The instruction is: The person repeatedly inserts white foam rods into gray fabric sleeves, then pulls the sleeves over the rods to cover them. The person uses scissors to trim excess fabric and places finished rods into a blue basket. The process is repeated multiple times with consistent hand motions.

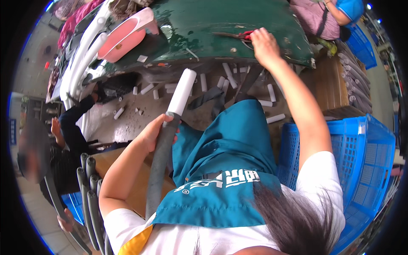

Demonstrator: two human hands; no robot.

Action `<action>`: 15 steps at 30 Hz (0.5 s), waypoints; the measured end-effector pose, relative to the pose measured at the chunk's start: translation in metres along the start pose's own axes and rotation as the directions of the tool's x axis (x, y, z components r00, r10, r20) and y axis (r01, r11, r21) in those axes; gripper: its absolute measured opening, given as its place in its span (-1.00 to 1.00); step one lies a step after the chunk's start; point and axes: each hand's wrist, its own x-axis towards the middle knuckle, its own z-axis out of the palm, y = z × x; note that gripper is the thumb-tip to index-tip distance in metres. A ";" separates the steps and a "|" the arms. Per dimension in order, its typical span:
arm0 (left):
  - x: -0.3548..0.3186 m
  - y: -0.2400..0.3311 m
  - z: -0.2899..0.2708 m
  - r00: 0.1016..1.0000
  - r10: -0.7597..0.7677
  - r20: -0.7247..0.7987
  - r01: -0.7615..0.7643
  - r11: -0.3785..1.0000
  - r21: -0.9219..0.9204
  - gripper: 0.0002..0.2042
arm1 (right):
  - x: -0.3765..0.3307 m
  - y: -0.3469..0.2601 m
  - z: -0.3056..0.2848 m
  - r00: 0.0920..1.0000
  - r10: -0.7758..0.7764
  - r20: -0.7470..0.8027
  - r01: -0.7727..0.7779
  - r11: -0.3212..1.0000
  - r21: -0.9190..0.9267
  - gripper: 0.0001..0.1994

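My left hand point(155, 132) is wrapped round a long grey foam tube point(158, 176), tilted and running back along my left side. A smooth white foam tube point(183, 90) sticks out of its upper end, just above my fingers. My right arm reaches forward to the table, where my right hand point(265, 47) is closed on the red handles of a pair of scissors point(242, 35). The scissors lie along the table's near part, their dark blades pointing left. Part of the handles is hidden under my fingers.
A worn green table point(204, 19) stands ahead, bearing a pink basin point(121, 42) and long white tubes point(87, 53). Cut white pieces point(229, 76) litter the floor beneath. A blue crate point(361, 140) stands at my right, grey tubes point(91, 191) at my left. Two co-workers sit nearby.
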 end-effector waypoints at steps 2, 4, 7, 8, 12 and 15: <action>-0.011 0.006 0.004 0.997 0.052 0.055 -0.049 0.998 -0.049 -0.49 | 0.008 0.028 0.032 0.990 -0.006 0.138 -0.005 0.997 0.080 -0.58; -0.021 0.007 0.009 0.979 0.132 0.155 -0.121 0.989 -0.081 -0.45 | 0.014 0.020 0.032 0.992 -0.070 0.103 0.061 0.994 0.092 -0.59; -0.029 0.002 0.010 0.939 0.194 0.286 -0.137 0.969 -0.207 -0.46 | 0.004 -0.019 -0.011 0.958 0.062 0.279 -0.129 0.965 0.229 -0.44; -0.030 0.001 0.011 0.917 0.211 0.337 -0.134 0.962 -0.238 -0.47 | -0.005 -0.024 -0.011 0.946 0.094 0.309 -0.184 0.944 0.275 -0.43; -0.041 0.004 0.032 0.971 0.204 0.122 -0.183 0.969 -0.168 -0.48 | -0.063 -0.055 -0.053 0.810 0.004 0.587 -0.585 -0.077 0.807 -0.71; -0.032 0.005 0.036 0.956 0.236 0.173 -0.216 0.968 -0.128 -0.52 | -0.117 -0.083 -0.080 0.867 -0.153 0.474 -0.498 -0.273 0.823 -0.70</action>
